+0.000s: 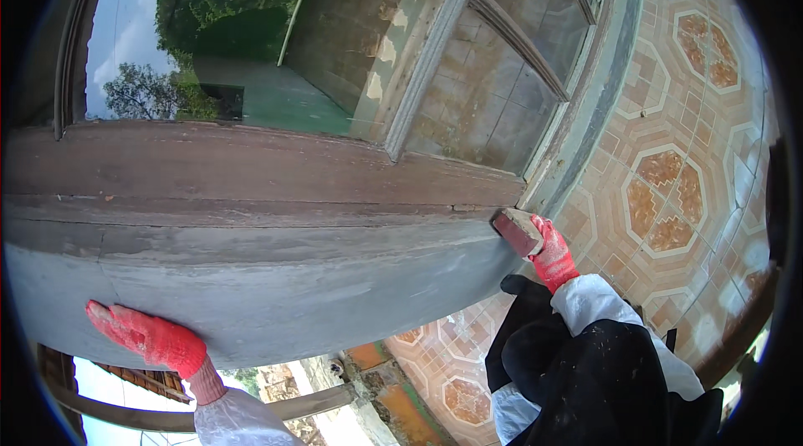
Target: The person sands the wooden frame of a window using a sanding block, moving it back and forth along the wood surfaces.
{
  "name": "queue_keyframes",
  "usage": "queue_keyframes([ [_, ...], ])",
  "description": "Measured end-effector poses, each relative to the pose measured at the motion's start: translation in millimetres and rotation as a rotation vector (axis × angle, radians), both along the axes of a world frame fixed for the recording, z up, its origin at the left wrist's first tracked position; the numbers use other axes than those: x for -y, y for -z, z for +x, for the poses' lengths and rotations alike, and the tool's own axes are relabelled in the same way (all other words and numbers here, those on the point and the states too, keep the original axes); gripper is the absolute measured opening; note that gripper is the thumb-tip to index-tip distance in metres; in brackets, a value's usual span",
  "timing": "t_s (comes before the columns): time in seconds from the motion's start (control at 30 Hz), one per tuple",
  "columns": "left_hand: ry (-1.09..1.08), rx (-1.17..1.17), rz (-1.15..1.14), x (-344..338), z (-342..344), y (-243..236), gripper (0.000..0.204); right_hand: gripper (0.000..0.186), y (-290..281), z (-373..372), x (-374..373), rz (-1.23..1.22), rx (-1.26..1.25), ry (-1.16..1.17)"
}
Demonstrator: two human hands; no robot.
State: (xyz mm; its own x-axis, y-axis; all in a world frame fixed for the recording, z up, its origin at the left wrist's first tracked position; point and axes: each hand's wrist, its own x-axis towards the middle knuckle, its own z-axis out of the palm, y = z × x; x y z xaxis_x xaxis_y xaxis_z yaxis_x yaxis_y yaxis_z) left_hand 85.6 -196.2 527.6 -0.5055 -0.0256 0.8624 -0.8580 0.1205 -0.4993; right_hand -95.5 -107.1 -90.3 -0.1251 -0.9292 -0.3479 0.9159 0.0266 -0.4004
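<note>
My right hand [554, 259], in a red glove dusted with white, is closed around a small rectangular block [519, 234]. The block has reddish-brown sides and a pale, worn top. It is at the right end of a smooth grey ledge [335, 295], by the lower corner of a wooden window frame [251, 162]. Whether its underside touches the ledge is hidden. Over on the left, my left hand [146, 336], also red-gloved, lies flat on the grey ledge with fingers stretched out and holds nothing.
Glass panes [276, 36] above the ledge reflect trees and sky. Patterned orange and beige floor tiles [669, 195] lie to the right and below. A grey strip [615, 103] edges the window's right side. My dark-clothed legs [602, 371] are at lower right.
</note>
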Motion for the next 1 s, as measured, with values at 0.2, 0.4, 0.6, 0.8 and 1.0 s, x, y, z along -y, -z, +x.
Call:
queue_keyframes([
  [0.2,-0.084,-0.023,-0.045,-2.3,-6.2,-4.4,0.044,0.082,-96.5,-7.6,-25.3,0.012,-1.44,0.135],
  [0.4,-0.127,-0.012,-0.032,-0.1,-2.2,1.6,0.041,0.085,-330.4,-28.7,9.9,-0.38,-1.315,0.238],
  [0.6,-0.094,0.041,-0.098,-12.1,-10.7,-8.0,0.04,0.077,-272.3,-23.4,-3.4,-0.201,-1.327,0.196],
  [0.8,-0.13,0.005,-0.052,-7.1,5.3,2.9,0.042,0.07,-414.7,-12.2,7.0,-0.529,-1.411,0.524],
  [1.0,-0.082,-0.028,-0.013,-9.9,-13.4,-7.3,0.043,0.077,-318.6,-28.8,-11.5,-0.05,-1.4,0.106],
])
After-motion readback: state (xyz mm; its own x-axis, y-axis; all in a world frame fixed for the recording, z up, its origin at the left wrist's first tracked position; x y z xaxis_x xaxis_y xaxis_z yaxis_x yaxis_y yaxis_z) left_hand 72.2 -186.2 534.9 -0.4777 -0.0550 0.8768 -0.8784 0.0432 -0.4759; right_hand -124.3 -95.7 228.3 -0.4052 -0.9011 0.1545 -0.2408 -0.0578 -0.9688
